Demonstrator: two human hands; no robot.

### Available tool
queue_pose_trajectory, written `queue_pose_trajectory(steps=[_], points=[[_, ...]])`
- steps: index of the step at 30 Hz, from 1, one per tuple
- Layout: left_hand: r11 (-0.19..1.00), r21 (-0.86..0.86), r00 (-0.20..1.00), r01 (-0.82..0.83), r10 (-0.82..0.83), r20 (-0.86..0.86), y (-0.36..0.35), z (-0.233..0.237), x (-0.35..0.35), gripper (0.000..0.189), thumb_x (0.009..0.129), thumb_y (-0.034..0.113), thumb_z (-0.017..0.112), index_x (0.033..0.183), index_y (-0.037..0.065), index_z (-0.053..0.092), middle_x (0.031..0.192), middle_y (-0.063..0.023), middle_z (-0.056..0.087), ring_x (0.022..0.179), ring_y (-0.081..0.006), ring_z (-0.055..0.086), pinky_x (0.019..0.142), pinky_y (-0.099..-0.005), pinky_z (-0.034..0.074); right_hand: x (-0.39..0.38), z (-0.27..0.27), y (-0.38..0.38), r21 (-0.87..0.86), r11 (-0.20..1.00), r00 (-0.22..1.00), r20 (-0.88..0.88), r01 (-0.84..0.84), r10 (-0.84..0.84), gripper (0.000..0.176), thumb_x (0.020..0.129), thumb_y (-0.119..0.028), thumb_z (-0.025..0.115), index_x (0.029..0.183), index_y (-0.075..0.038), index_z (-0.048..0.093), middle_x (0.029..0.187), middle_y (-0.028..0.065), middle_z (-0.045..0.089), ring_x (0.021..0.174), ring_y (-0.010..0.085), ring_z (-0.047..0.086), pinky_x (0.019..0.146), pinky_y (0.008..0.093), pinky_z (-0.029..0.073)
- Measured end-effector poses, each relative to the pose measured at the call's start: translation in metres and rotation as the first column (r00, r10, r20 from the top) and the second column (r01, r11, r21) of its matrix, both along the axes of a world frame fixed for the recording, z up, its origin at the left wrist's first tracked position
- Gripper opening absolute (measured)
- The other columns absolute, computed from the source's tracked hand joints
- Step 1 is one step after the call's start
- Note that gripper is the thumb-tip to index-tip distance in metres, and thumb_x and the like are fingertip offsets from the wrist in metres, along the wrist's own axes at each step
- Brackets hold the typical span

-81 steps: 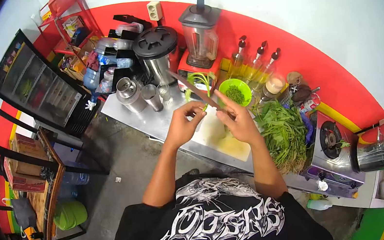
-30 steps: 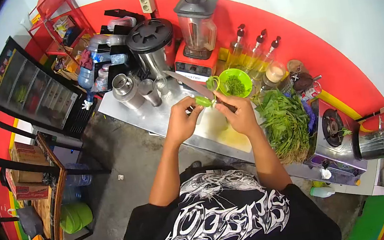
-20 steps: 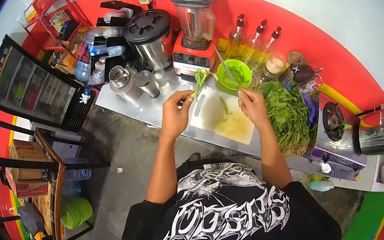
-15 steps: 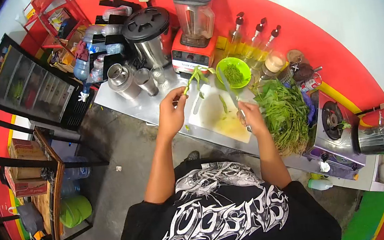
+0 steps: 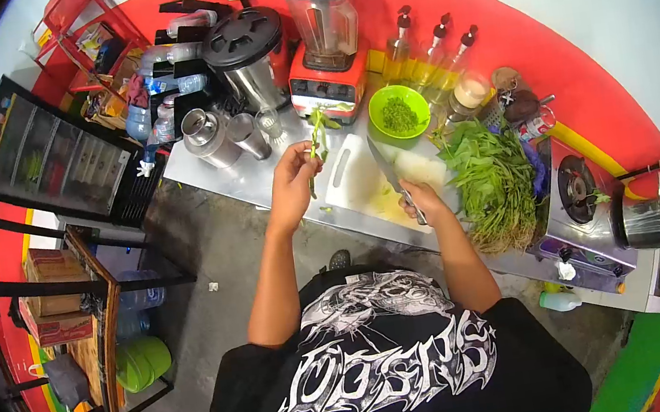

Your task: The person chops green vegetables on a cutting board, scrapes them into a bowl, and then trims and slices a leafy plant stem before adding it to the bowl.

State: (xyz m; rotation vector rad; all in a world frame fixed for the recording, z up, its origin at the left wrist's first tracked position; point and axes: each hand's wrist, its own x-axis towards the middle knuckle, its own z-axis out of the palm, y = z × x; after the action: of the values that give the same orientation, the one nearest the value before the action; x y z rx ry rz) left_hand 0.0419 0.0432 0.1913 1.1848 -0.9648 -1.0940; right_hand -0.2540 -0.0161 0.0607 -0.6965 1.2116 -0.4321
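Note:
My left hand [image 5: 294, 181] pinches a few green stems with leaves [image 5: 319, 130] above the left edge of the white cutting board [image 5: 349, 171]. A green end hangs below my fingers. In my right hand [image 5: 422, 201] is a kitchen knife [image 5: 384, 165], fingers wrapped round its handle and the blade pointing away from me over the board. Wet yellow-green marks and small bits lie on the board. Just beyond the blade stands a lime-green bowl [image 5: 385, 132] of finely chopped greens [image 5: 399, 114]. A large bunch of leafy greens with roots [image 5: 495, 183] lies right of my right hand.
Behind the board stand a red blender [image 5: 326, 84], metal cups [image 5: 248, 136], a shaker [image 5: 206, 137] and several oil bottles [image 5: 401, 48]. A gas stove [image 5: 576, 188] with a steel pot [image 5: 651, 207] beside it is at the right. The steel counter's [image 5: 230, 182] front edge runs before me.
The stems in my left hand have turned more upright, and one end hangs lower. A green piece that lay on the board no longer shows there. The knife has swung slightly left.

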Motion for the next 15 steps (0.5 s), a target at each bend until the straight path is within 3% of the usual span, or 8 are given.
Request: queue_pose_trajectory(steps=[3, 4, 7, 13, 15], points=[[1.0, -0.011, 1.0, 0.012, -0.012, 0.008, -0.003, 0.001, -0.004, 0.015, 0.104, 0.016, 0.055, 0.11, 0.002, 0.06, 0.09, -0.0021, 0.062, 0.084, -0.0117, 0.057, 0.083, -0.0278, 0.047, -0.011, 0.034, 0.008, -0.083, 0.993, 0.996, -0.054, -0.08, 0.075, 0.038, 0.104, -0.045, 0.055, 0.099, -0.007, 0.057, 0.063, 0.0042, 0.056, 0.043, 0.0111, 0.044, 0.04, 0.0275, 0.034], [1.0, -0.009, 1.0, -0.013, 0.014, 0.025, -0.005, 0.0, -0.007, 0.019, 0.106, 0.021, 0.056, 0.103, 0.003, 0.062, 0.087, -0.0008, 0.061, 0.083, -0.0108, 0.057, 0.081, -0.0277, 0.047, -0.014, 0.042, 0.009, -0.096, 0.994, 0.997, -0.06, -0.056, 0.05, 0.041, 0.104, -0.042, 0.056, 0.114, -0.004, 0.063, 0.063, 0.0028, 0.054, 0.044, 0.0102, 0.043, 0.04, 0.0261, 0.031], [0.999, -0.017, 0.996, 0.05, -0.049, 0.07, -0.012, 0.001, -0.013, 0.021, 0.106, 0.022, 0.055, 0.101, 0.003, 0.063, 0.086, -0.0001, 0.062, 0.082, -0.0097, 0.056, 0.081, -0.0272, 0.046, -0.024, 0.073, 0.012, -0.213, 0.977, 1.0, -0.015, -0.014, 0.011, 0.042, 0.106, -0.04, 0.052, 0.119, -0.002, 0.064, 0.062, 0.0021, 0.054, 0.044, 0.0089, 0.042, 0.041, 0.0257, 0.031], [0.972, -0.008, 0.972, 0.236, -0.236, -0.018, -0.029, 0.008, -0.042, 0.023, 0.099, 0.003, 0.06, 0.121, -0.004, 0.061, 0.088, 0.0013, 0.06, 0.088, -0.0093, 0.059, 0.086, -0.0258, 0.048, -0.029, 0.138, 0.015, -0.425, 0.905, 0.999, 0.044, -0.005, 0.026, 0.042, 0.11, -0.03, 0.045, 0.134, 0.001, 0.059, 0.065, 0.0019, 0.056, 0.046, 0.0068, 0.041, 0.044, 0.0239, 0.033], [0.952, -0.015, 0.952, 0.306, -0.306, 0.01, -0.033, 0.013, -0.051, 0.026, 0.099, 0.002, 0.058, 0.125, -0.002, 0.061, 0.089, 0.0011, 0.061, 0.089, -0.0092, 0.059, 0.087, -0.0251, 0.048, -0.027, 0.154, 0.016, -0.524, 0.851, 0.983, 0.168, 0.03, 0.069, 0.041, 0.11, -0.027, 0.047, 0.136, 0.003, 0.057, 0.068, 0.0041, 0.057, 0.048, 0.0063, 0.041, 0.045, 0.0229, 0.033]])
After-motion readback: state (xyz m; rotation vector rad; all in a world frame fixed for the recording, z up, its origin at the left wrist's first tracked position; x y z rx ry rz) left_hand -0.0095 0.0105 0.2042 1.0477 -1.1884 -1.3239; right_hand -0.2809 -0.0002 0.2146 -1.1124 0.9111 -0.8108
